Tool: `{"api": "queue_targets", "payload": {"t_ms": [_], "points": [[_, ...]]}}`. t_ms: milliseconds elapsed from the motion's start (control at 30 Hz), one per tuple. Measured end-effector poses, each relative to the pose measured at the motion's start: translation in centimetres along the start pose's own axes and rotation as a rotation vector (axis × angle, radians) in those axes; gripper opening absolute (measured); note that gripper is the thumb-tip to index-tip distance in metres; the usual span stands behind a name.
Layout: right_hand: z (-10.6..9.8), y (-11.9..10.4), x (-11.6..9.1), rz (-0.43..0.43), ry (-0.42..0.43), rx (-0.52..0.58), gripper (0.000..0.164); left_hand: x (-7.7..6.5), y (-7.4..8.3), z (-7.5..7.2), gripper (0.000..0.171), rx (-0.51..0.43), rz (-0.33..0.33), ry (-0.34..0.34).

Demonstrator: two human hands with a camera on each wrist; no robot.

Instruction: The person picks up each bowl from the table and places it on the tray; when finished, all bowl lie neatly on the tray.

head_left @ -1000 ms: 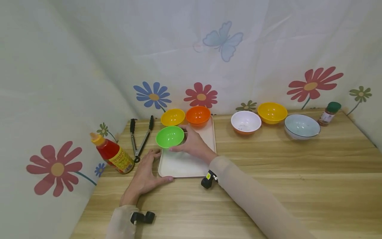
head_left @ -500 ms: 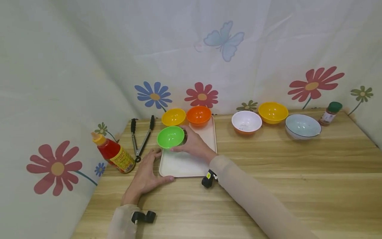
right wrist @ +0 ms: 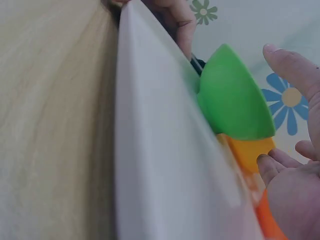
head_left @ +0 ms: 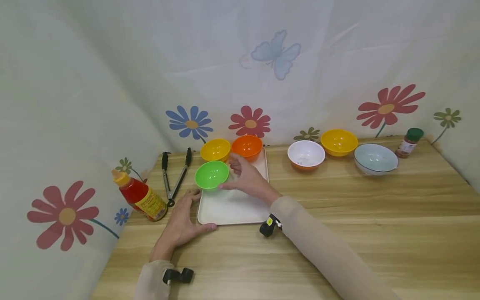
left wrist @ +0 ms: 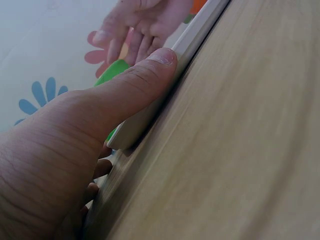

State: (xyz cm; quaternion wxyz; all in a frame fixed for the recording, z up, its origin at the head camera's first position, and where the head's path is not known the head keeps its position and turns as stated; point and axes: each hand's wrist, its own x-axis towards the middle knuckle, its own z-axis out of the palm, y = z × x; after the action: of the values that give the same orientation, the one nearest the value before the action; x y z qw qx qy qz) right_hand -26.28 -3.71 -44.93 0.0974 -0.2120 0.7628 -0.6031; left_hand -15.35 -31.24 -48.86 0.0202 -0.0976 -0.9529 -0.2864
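A green bowl [head_left: 211,175] sits upright on the left part of a white rectangular tray [head_left: 234,208]. My right hand [head_left: 249,179] hovers just right of it, fingers spread; the right wrist view shows a gap between fingers and the green bowl [right wrist: 232,97]. At the tray's near left corner rests my left hand [head_left: 181,223], its straight thumb [left wrist: 145,77] along the front edge and its other fingers at the left side. Behind the green bowl, at the tray's far end, stand a yellow bowl [head_left: 215,149] and an orange bowl [head_left: 247,146].
Left of the tray lie spread tongs [head_left: 174,183] and a red sauce bottle [head_left: 140,198] with a yellow cap. At the back right stand a white-lined bowl [head_left: 306,155], another yellow bowl [head_left: 339,142], a pale blue bowl [head_left: 376,159] and a green-capped spice jar [head_left: 409,143].
My right hand has let go of the green bowl and drawn slightly to the right, its fingers opening. The bowl now stands on the tray. My left hand keeps its place at the corner.
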Motion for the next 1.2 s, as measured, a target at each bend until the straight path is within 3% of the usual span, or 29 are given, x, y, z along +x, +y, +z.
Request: {"api": "queue_targets", "payload": {"t_ms": [367,667,1000,1200], "points": [[-3.0,-2.6,-1.4,-0.092,0.067,0.034,0.099,0.1,0.1,0.2,0.119,-0.002,-0.004,0.006],[-6.2,-3.5,-2.7,-0.166,0.095,0.063,0.097,0.0,0.0,0.2,0.123,-0.004,-0.03,-0.007],[-11.5,-4.3,-5.0,-0.194,0.155,-0.016,0.093,0.2,0.1,0.3,0.121,-0.01,-0.008,0.002],[-15.2,-4.1,-6.6,-0.174,0.214,-0.065,0.093,0.0,0.0,0.0,0.122,-0.006,-0.028,-0.003]]}}
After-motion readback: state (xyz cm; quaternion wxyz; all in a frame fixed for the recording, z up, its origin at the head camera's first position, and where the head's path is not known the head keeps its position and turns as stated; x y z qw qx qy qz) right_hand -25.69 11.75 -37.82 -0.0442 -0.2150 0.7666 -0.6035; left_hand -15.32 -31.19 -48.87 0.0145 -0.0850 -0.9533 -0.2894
